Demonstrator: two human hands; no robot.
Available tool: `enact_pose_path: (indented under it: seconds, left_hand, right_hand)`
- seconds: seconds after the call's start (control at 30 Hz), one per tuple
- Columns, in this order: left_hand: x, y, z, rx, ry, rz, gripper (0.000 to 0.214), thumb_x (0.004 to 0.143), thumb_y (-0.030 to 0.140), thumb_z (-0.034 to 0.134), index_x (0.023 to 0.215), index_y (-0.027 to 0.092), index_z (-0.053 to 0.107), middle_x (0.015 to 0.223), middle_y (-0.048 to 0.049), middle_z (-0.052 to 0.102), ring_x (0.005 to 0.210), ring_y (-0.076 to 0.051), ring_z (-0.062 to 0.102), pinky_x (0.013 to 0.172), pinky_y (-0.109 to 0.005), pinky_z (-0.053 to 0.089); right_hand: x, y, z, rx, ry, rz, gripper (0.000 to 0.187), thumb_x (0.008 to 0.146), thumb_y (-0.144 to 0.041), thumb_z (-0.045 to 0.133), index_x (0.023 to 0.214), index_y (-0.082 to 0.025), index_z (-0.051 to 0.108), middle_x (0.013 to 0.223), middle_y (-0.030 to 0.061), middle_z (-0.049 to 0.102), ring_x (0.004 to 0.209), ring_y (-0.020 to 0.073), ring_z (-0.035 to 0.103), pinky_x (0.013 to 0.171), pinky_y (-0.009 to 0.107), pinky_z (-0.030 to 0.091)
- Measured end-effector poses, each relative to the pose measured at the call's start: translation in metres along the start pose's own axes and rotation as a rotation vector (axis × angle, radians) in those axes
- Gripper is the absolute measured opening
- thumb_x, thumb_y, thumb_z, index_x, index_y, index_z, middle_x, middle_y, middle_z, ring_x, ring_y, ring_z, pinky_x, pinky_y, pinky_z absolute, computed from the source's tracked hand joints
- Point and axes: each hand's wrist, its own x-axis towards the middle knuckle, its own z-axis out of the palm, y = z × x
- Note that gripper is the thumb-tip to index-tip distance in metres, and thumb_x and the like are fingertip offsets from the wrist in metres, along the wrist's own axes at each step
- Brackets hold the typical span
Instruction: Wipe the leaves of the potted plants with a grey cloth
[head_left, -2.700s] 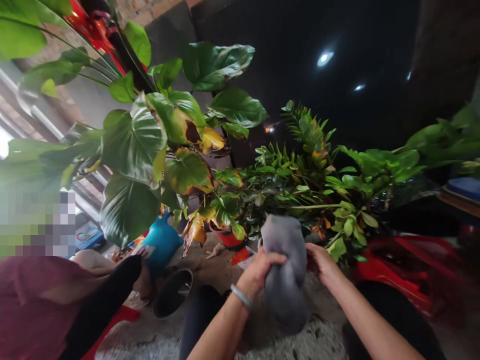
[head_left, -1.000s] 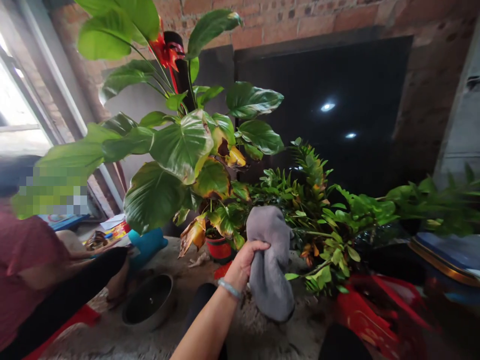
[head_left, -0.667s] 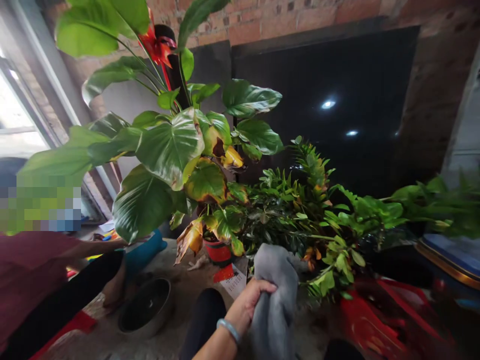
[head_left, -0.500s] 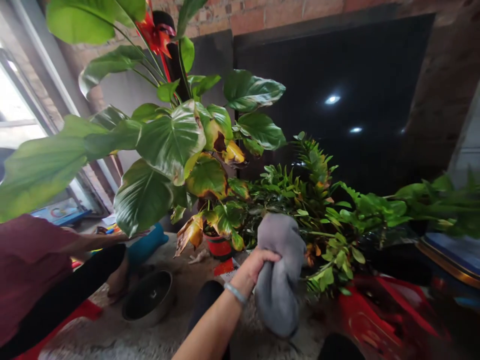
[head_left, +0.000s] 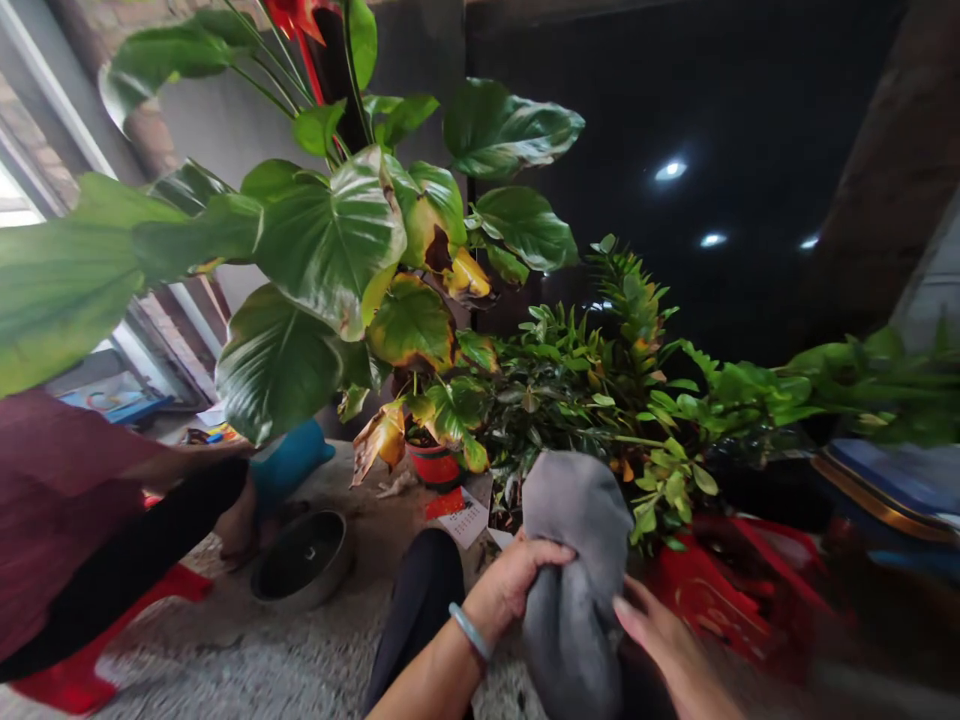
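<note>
Above the floor (head_left: pixel 300 660), at lower centre, the left hand (head_left: pixel 525 578) is closed round a bunched grey cloth (head_left: pixel 576 500), thumb across it. The right hand (head_left: pixel 651 622) is part-curled at the cloth's right edge; whether it grips cannot be told. Plants (head_left: pixel 559 365) stand beyond the cloth. Left of the knee (head_left: pixel 427 590), a basin (head_left: pixel 300 562) rests on the floor, near a seated co-worker (head_left: pixel 71 470).

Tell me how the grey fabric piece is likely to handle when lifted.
The grey fabric piece is probably soft and floppy, as it creases into folds below the left hand. Its rounded top stands up above the grip, so it may have some padding or body. It seems unlikely to be slippery, since its surface looks matt.
</note>
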Motion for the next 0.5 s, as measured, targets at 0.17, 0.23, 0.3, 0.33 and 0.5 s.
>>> enact_pose_path:
  seconds: [0.17, 0.23, 0.3, 0.33, 0.5]
  left_hand:
    - [-0.006, 0.023, 0.022, 0.117, 0.238, 0.227, 0.033, 0.052, 0.024, 0.079, 0.083, 0.018, 0.072, 0.092, -0.007, 0.075, 0.093, -0.027, 0.065, 0.092, -0.039, 0.049]
    - [-0.006, 0.019, 0.021, 0.177, 0.33, 0.24, 0.029, 0.056, 0.027, 0.076, 0.083, 0.019, 0.072, 0.094, -0.0073, 0.075, 0.099, -0.028, 0.063, 0.097, -0.04, 0.046]
    - [-0.005, 0.011, 0.019, 0.201, 0.339, 0.234, 0.025, 0.06, 0.032, 0.072, 0.081, 0.018, 0.073, 0.098, -0.0085, 0.076, 0.104, -0.03, 0.062, 0.102, -0.041, 0.043]
    - [-0.004, 0.006, 0.018, 0.201, 0.321, 0.24, 0.025, 0.062, 0.035, 0.071, 0.08, 0.018, 0.073, 0.1, -0.0092, 0.076, 0.107, -0.031, 0.061, 0.104, -0.04, 0.042]
    - [-0.001, -0.007, 0.019, 0.184, 0.236, 0.243, 0.037, 0.064, 0.046, 0.071, 0.087, 0.017, 0.074, 0.104, -0.0101, 0.076, 0.114, -0.032, 0.06, 0.104, -0.039, 0.043]
  right_hand:
    - [0.013, -0.013, 0.06, 0.351, 0.135, 0.124, 0.07, 0.04, -0.064, 0.082, 0.09, -0.017, 0.07, 0.084, 0.01, 0.078, 0.104, 0.0383, 0.068, 0.087, 0.045, 0.055]
    - [0.013, -0.016, 0.075, 0.338, 0.16, 0.09, 0.065, 0.041, -0.061, 0.082, 0.087, -0.017, 0.07, 0.086, 0.0113, 0.079, 0.105, 0.0378, 0.068, 0.088, 0.043, 0.054]
    - [0.014, -0.019, 0.078, 0.24, 0.248, 0.077, 0.062, 0.039, -0.06, 0.082, 0.083, -0.017, 0.068, 0.091, 0.0151, 0.078, 0.107, 0.0394, 0.067, 0.091, 0.043, 0.053]
    - [0.014, -0.019, 0.077, 0.181, 0.307, 0.079, 0.063, 0.038, -0.059, 0.082, 0.083, -0.017, 0.067, 0.095, 0.0173, 0.077, 0.109, 0.0406, 0.066, 0.092, 0.044, 0.053]
    - [0.025, -0.011, 0.062, 0.003, 0.443, 0.129, 0.073, 0.042, -0.064, 0.078, 0.093, -0.015, 0.064, 0.096, 0.0186, 0.076, 0.113, 0.0432, 0.063, 0.093, 0.048, 0.051]
